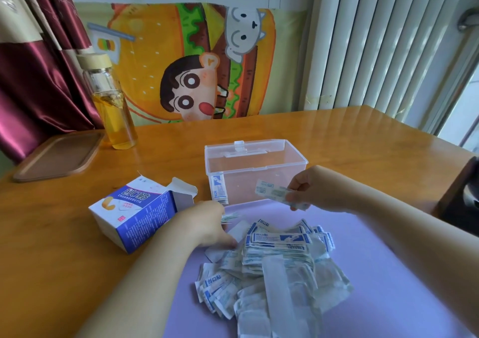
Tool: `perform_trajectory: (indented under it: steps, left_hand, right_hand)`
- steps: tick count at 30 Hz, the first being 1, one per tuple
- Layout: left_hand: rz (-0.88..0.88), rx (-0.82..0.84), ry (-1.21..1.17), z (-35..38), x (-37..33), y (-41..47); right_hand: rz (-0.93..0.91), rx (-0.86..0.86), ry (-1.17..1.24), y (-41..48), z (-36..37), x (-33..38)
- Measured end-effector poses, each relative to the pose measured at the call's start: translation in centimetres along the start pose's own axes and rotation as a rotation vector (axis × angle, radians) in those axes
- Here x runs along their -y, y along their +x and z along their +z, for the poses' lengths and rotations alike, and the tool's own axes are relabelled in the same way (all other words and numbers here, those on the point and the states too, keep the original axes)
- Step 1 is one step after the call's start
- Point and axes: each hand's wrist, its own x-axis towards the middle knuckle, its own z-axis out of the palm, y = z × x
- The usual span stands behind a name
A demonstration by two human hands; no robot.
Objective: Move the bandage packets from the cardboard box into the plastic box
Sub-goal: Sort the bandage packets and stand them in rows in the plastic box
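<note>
A wooden worktop (337,135) is carrying a lilac mat (388,260), viewed from above the person's forearms. Nearest, a loose heap of bandage packets (277,267) is lying on the mat, below and between both sets of fingers; some are stacked flat, others are fanning out crumpled.

The left hand (207,223) is reaching over the heap's far-left edge. Its fingers are curling round a thin sheaf (230,217), whose edges are showing just past the fingertips. The right hand (316,190) is hovering beyond the heap, thumb and fingers clamped on the right end of a held strip (274,192), so its free end is pointing left.

By their look, the packets are feather-light, thin, limp paper sleeves. They are likely to slide over one another and to bend rather than break. Pinching across the flat faces at one short end, or squaring several into a sheaf first, seems the surest hold.

Left of the left fingers, the cardboard box (137,213) is lying on its side with its flap open. Directly beyond the right fingers, the clear plastic box (256,168) is standing open, with a few upright packets (219,191) leaning at its left wall.

Farther back, a bottle (114,109), a brown tray (59,156), a cartoon cloth (194,60) and a radiator (375,39) are closing the scene.
</note>
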Motion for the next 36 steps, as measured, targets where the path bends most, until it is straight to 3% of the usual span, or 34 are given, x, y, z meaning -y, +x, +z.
perform_trajectory:
  steps: [10,13,18,23,28,30,32,34,36]
  left_hand:
    - [0.06,0.035,0.152,-0.2,-0.6,-0.3]
    - [0.094,0.026,0.131,-0.9,-0.5,-0.7]
    - [0.199,-0.323,-0.144,-3.8,-0.6,-2.2]
    - [0.541,-0.772,-0.332,-4.7,-2.3,-3.5]
    - [0.671,-0.964,-0.21,-4.0,-2.2,-2.7]
    - [0.644,-0.982,-0.345,-3.9,-2.5,-2.6]
    - [0.514,-0.953,-0.643,-3.8,-3.0,-2.5]
    - [0.357,-0.801,-1.147,-3.6,-4.0,-2.5]
    - [0.234,-0.51,-1.72,-3.4,-4.7,-2.3]
  right_hand:
    - [0.005,0.016,0.024,-0.6,0.0,0.6]
    - [-0.001,-0.025,0.129,-0.7,-0.1,0.7]
    - [0.06,-0.029,0.701,-1.1,-0.6,1.5]
    - [0.229,0.271,1.359,-1.6,-0.6,2.9]
    - [0.167,0.376,1.495,-2.5,-0.1,4.0]
    - [0.137,0.292,1.484,-2.3,0.2,4.3]
    - [0.101,0.163,1.505,-2.1,0.2,4.5]
    - [0.075,0.047,1.559,-1.9,0.0,4.7]
    - [0.059,-0.013,1.541,-2.0,0.1,5.0]
